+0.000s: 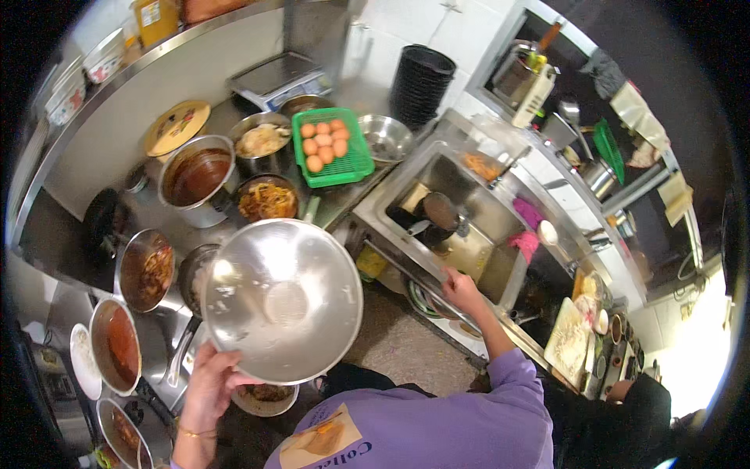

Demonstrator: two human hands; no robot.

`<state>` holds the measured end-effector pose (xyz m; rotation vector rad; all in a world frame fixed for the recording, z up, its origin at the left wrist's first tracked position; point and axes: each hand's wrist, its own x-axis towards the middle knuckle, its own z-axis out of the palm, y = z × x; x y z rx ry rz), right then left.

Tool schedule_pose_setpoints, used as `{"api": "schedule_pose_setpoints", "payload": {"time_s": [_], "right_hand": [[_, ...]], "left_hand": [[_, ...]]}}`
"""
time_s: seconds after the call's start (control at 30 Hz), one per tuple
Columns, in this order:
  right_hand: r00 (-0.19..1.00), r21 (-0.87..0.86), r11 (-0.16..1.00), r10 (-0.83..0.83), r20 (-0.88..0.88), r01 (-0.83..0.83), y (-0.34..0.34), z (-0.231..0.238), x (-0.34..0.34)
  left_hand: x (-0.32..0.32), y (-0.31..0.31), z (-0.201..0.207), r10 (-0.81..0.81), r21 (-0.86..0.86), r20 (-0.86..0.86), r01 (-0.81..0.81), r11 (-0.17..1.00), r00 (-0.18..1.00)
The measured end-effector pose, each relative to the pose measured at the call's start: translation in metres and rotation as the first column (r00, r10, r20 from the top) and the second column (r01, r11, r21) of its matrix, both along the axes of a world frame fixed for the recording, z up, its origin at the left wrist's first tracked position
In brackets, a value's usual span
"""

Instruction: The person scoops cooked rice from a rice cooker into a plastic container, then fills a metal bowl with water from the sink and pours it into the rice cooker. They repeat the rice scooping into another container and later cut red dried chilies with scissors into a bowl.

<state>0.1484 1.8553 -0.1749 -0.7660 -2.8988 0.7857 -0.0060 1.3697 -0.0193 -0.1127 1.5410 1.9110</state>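
My left hand (212, 379) grips a large, shiny steel mixing bowl (285, 301) by its lower left rim. Tilted toward me, the bowl shows its inside, bare but for a few whitish smears and drops. Out to the right, my right hand (464, 292) is at the front edge of the steel sink (375, 209), its fingers curled. What those fingers hold, if anything, is hidden. Inside the sink lie a dark round pan (441, 211) and some utensils. Partly behind the mixing bowl is a pan of white food (195, 273).
A green basket of eggs (344, 168), a pot of brown sauce (195, 176) and a bowl of cooked food (268, 200) crowd the counter. Pans of red sauce (121, 348) and stew (147, 273) stand left. Black stacked containers (422, 82) rise behind; a person in black (625, 418) is at right.
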Motion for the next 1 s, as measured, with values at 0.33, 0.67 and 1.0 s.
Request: {"api": "schedule_pose_setpoints", "payload": {"time_s": [0.33,0.67,1.0], "right_hand": [[0.924,-0.113,0.937,-0.346,-0.164,0.33,0.16,-0.058,0.066],[0.81,0.053,0.845,-0.489,-0.324,0.532,0.389,-0.115,-0.087],[0.919,0.234,0.889,-0.388,-0.072,0.394,0.465,-0.141,-0.157]], "left_hand": [[0.018,0.164,-0.041,-0.265,0.156,0.132,0.244,0.957,0.955],[-0.038,0.427,-0.085,-0.449,0.009,0.161,0.453,0.891,0.879],[-0.074,0.604,-0.124,-0.453,0.164,0.093,0.435,0.885,0.887]]}}
